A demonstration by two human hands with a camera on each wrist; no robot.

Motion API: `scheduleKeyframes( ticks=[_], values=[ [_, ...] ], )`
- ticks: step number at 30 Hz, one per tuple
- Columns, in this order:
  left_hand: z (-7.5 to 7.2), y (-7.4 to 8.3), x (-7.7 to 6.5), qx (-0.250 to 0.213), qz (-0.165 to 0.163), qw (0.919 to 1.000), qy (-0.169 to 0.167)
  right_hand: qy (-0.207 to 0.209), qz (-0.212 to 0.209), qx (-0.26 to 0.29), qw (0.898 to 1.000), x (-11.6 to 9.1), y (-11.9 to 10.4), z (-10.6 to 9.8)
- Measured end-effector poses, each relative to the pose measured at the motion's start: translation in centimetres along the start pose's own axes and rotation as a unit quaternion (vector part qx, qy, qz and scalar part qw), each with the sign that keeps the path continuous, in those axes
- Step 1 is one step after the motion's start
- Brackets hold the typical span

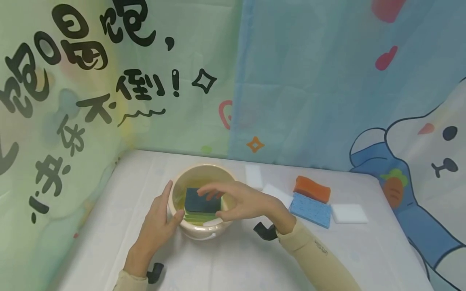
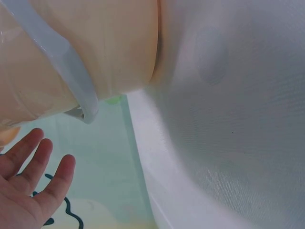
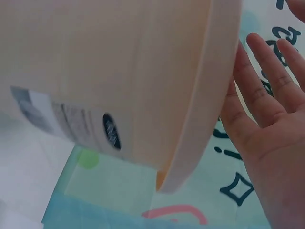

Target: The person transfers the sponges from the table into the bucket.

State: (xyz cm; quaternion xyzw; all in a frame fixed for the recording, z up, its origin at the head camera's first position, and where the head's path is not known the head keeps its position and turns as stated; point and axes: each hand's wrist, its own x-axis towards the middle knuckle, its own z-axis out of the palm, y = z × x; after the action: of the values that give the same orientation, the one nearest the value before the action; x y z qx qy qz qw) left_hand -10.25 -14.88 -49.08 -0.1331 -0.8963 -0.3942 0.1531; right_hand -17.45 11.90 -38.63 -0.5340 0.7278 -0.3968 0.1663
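Observation:
A cream bucket (image 1: pixel 198 231) stands on the table. Inside it, a dark green-topped sponge (image 1: pixel 201 202) lies over yellow-green layers (image 1: pixel 200 219), with a white piece (image 1: pixel 212 222) at the near side. My left hand (image 1: pixel 154 224) is at the bucket's left rim, fingers extended; whether it touches is unclear. Over the right part of the opening is my right hand (image 1: pixel 245 200), palm down, fingers loosely bent, gripping nothing visible. It partly hides a pale yellow piece (image 1: pixel 228 202). The right wrist view shows this hand (image 3: pixel 271 119) with straight fingers beside the rim.
Right of the bucket lie an orange sponge (image 1: pixel 312 189), a blue sponge (image 1: pixel 310 210) and a white block (image 1: pixel 349 213). More white blocks (image 1: pixel 253 177) lie behind the right hand. A printed curtain (image 1: pixel 291 101) borders the table's back. The bucket's grey handle (image 2: pixel 71 62) hangs down its side.

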Motion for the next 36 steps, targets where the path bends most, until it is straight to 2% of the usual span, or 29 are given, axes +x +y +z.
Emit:
scheduleKeyframes(
  ticks=[9, 15, 20, 25, 32, 36],
  values=[
    [0.1, 0.0, -0.2, -0.001, 0.005, 1.0, 0.007, 0.09, 0.0, -0.001, 0.996, -3.0, 0.7, -0.8],
    [0.1, 0.1, -0.2, -0.003, 0.006, 1.0, 0.006, 0.154, 0.037, -0.018, 0.987, -5.8, 1.7, -1.7],
    [0.1, 0.1, -0.2, 0.0, 0.003, 1.0, 0.004, 0.21, 0.09, -0.048, 0.972, -8.6, 2.6, -1.9],
    [0.1, 0.1, -0.2, 0.003, -0.002, 1.0, 0.003, 0.247, 0.142, -0.072, 0.956, -11.5, 3.8, -1.7],
    [0.2, 0.1, -0.2, 0.003, -0.003, 1.0, 0.001, 0.274, 0.223, -0.122, 0.928, -15.1, 5.7, -1.2],
    [0.2, 0.1, -0.2, 0.003, -0.002, 1.0, 0.002, 0.271, 0.272, -0.163, 0.909, -16.6, 6.6, -1.0]
  ],
)
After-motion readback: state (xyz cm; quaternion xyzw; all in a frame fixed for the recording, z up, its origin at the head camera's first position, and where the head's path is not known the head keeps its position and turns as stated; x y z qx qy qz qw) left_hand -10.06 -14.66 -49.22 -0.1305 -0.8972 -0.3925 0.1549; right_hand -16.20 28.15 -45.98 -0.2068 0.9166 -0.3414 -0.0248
